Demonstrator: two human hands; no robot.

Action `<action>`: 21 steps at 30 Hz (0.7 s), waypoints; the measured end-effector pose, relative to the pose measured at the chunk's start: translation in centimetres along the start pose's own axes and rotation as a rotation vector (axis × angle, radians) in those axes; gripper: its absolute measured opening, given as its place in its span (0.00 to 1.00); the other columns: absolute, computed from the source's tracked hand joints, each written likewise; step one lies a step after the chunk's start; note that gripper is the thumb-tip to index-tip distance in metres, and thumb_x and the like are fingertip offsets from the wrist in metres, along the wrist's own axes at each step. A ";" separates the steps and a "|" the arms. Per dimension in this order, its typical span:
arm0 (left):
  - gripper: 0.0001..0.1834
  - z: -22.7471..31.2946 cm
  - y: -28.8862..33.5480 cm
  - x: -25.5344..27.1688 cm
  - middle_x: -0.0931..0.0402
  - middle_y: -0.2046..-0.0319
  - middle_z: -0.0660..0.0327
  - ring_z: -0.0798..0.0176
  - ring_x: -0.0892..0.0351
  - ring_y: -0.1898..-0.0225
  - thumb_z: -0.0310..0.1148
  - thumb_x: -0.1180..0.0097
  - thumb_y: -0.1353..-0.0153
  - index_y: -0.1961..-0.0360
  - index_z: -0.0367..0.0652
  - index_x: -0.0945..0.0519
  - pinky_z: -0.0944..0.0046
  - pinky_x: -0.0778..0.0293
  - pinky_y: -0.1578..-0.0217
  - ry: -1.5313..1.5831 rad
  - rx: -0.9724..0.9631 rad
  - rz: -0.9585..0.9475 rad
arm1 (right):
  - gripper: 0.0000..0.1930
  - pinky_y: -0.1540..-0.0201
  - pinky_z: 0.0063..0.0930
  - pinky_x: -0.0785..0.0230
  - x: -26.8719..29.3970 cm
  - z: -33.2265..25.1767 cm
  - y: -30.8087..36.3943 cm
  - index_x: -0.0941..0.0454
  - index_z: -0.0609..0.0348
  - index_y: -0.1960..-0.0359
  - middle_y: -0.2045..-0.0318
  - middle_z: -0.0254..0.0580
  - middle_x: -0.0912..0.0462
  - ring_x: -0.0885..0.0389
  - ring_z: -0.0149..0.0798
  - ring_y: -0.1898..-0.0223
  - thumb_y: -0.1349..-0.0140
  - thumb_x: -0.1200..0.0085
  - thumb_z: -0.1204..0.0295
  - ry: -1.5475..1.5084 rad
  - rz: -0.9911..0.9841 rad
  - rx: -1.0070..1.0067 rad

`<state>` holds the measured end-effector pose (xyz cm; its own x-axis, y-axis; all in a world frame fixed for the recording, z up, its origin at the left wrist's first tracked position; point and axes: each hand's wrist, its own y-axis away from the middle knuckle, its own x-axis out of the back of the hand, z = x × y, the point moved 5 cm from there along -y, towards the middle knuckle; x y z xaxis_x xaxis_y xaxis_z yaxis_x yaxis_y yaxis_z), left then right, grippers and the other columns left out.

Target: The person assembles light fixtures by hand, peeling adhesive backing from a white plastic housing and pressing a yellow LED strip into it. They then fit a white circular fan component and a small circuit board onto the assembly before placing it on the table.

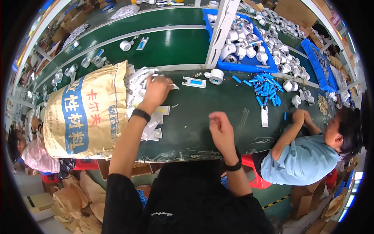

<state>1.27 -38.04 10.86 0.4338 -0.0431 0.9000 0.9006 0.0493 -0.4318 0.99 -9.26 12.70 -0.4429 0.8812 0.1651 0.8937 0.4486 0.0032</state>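
Head view: I've got the left hand (156,90) on the white trays (137,82) heaped at the sack (86,111) mouth; can't tell if it's clamped on one. Right hand (222,130) is curled together over the bench (187,128), nothing visible inside. One loaded tray (194,82) lies near a white housing (215,77); many trays and blue cylinders (267,89) look left.
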 end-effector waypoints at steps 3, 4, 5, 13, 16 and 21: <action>0.07 5.0 1.3 3.9 0.19 0.64 0.53 0.45 0.21 0.57 0.30 0.40 0.37 0.59 0.42 0.16 0.52 0.26 0.56 0.580 -0.114 -0.193 | 0.12 0.74 0.25 0.40 -2.5 -2.0 -1.7 0.23 0.59 0.49 0.80 0.27 0.34 0.36 0.23 0.77 0.32 0.45 0.69 0.302 -0.027 0.099; 0.07 7.0 1.4 6.0 0.19 0.66 0.52 0.44 0.20 0.60 0.28 0.40 0.37 0.58 0.41 0.16 0.53 0.25 0.60 0.656 -0.223 -0.166 | 0.15 0.73 0.25 0.38 -3.0 -2.1 -1.9 0.23 0.58 0.48 0.80 0.28 0.32 0.34 0.23 0.76 0.33 0.42 0.67 0.400 -0.092 0.084; 0.09 8.8 1.2 8.1 0.18 0.65 0.54 0.46 0.20 0.59 0.29 0.38 0.39 0.57 0.41 0.17 0.53 0.24 0.56 0.662 -0.176 -0.246 | 0.15 0.73 0.25 0.38 -2.9 -1.6 -1.9 0.23 0.58 0.48 0.80 0.28 0.32 0.34 0.23 0.76 0.33 0.42 0.67 0.406 -0.092 0.078; 0.22 10.9 3.4 12.5 0.26 0.39 0.55 0.47 0.28 0.39 0.28 0.28 0.51 0.53 0.42 0.18 0.51 0.33 0.38 0.622 0.086 0.226 | 0.15 0.82 0.17 0.51 -2.4 4.3 0.2 0.25 0.61 0.61 0.84 0.21 0.42 0.46 0.22 0.84 0.25 0.50 0.60 -0.835 -0.087 -0.505; 0.40 11.3 7.7 7.7 0.34 0.31 0.51 0.52 0.35 0.30 0.27 0.25 0.53 0.36 0.41 0.28 0.52 0.39 0.31 1.240 0.354 0.224 | 0.16 0.84 0.17 0.61 -3.8 3.4 1.7 0.30 0.55 0.68 0.85 0.19 0.48 0.54 0.19 0.85 0.24 0.54 0.58 -1.081 -0.128 -0.719; 0.40 14.1 8.7 1.8 0.32 0.35 0.42 0.50 0.25 0.37 0.24 0.38 0.37 0.26 0.41 0.43 0.55 0.28 0.38 1.846 0.478 -0.019 | 0.14 0.83 0.17 0.56 -5.2 2.2 3.7 0.23 0.57 0.62 0.85 0.18 0.47 0.49 0.20 0.85 0.25 0.50 0.59 -1.113 -0.328 -0.835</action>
<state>9.52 -23.65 9.58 0.1993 -0.8889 -0.4124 0.9635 0.2545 -0.0830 6.48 -11.86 9.70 -0.1090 0.5877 -0.8017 0.3480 0.7780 0.5231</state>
